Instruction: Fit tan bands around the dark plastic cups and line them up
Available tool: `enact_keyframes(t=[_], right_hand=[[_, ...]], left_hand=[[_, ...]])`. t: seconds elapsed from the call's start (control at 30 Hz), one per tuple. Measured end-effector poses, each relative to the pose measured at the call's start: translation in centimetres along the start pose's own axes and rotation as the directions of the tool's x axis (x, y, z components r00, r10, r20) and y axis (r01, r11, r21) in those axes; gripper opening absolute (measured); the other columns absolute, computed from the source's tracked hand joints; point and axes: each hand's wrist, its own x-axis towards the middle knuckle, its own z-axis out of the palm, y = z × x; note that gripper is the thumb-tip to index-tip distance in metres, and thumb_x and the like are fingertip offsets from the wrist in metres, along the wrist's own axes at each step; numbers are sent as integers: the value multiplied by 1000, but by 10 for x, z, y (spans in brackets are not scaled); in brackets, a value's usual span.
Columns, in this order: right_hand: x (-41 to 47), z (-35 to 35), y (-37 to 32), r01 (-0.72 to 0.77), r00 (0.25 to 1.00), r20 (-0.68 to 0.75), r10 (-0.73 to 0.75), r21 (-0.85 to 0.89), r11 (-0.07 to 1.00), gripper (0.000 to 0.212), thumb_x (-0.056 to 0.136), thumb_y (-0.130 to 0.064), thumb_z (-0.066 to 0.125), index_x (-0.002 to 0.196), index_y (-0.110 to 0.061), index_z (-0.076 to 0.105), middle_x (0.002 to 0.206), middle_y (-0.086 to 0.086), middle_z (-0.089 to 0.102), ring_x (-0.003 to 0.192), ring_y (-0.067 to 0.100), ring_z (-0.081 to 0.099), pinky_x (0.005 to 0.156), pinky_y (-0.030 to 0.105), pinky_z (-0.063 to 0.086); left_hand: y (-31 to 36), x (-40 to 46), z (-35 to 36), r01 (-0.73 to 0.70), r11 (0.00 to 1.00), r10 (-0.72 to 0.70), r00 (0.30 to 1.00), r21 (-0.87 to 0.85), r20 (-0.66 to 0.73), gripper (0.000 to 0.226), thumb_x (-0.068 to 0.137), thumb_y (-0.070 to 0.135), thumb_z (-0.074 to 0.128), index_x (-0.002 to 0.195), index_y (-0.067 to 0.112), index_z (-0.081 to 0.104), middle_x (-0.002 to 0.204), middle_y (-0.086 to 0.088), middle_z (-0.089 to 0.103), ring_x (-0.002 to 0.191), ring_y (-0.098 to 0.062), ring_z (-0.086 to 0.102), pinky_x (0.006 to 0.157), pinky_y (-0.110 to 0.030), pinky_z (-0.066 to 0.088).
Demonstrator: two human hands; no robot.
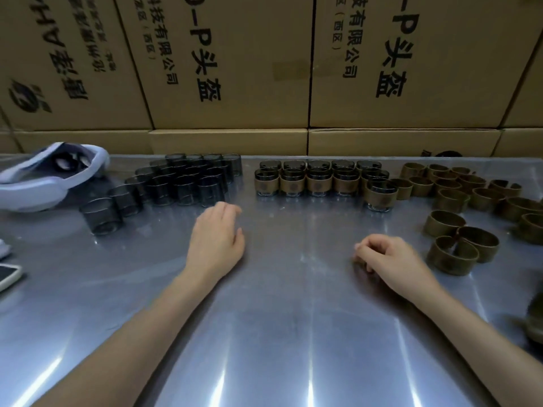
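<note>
Several bare dark plastic cups [182,183] stand clustered at the back left of the metal table [282,318]. Right of them, several cups wearing tan bands [318,180] stand in neat rows. Loose tan bands [452,254] lie scattered at the right. My left hand [217,236] hovers just in front of the bare cups, fingers loosely curled, holding nothing. My right hand [388,257] rests on the table left of the nearest loose bands, fingers curled in a loose fist with nothing visible in it.
Stacked cardboard boxes [229,69] form a wall behind the table. A pale blue-white bag [44,183] lies at the far left. A phone [7,274] sits at the left edge. A dark blurred object [534,318] pokes in at the right edge.
</note>
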Motion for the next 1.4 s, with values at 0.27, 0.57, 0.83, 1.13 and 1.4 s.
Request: enact_keyframes(t=[0.27,0.57,0.83,1.13,1.4], right_hand=[[3,0,1,-16,1000,-9,16,52,999,30,94,-27,58,66,-18,65,53,-11,62,50,0,55,61,30,42],[4,0,-1,-29,999,-28,30,29,999,29,95,-29,56,69,-19,65,50,-10,61,46,-1,54,56,26,39],[4,0,-1,-25,1000,-19,25,-24,999,29,94,-33,56,67,-23,65,53,-10,63,49,5,55,59,29,42],[-1,3,-3,170,982,81,-171,19,985,28,78,-39,73,101,-37,58,95,-17,64,84,-2,59,71,11,45],[3,3,7,224,974,-28,-225,261,939,64,56,-33,63,116,-45,45,96,-14,66,79,1,65,65,23,49]], left_hand=[[-114,2,-19,526,835,-482,841,162,-244,66,79,-1,61,138,-12,33,148,-34,27,140,-48,18,115,-58,8],[-139,10,-19,533,796,-509,846,285,-160,27,94,5,51,117,-10,51,112,-34,54,111,-48,47,106,-61,24],[-64,-15,-26,50,999,-50,998,-15,35,25,93,15,57,114,2,60,102,-13,62,96,-34,55,75,-41,46],[79,-16,4,-387,893,394,919,-229,-17,27,93,27,56,112,12,66,132,-13,53,136,-38,37,112,-52,33],[141,-6,21,-333,754,377,925,-566,-41,31,95,30,57,125,20,55,147,3,34,123,-19,48,89,-40,50]])
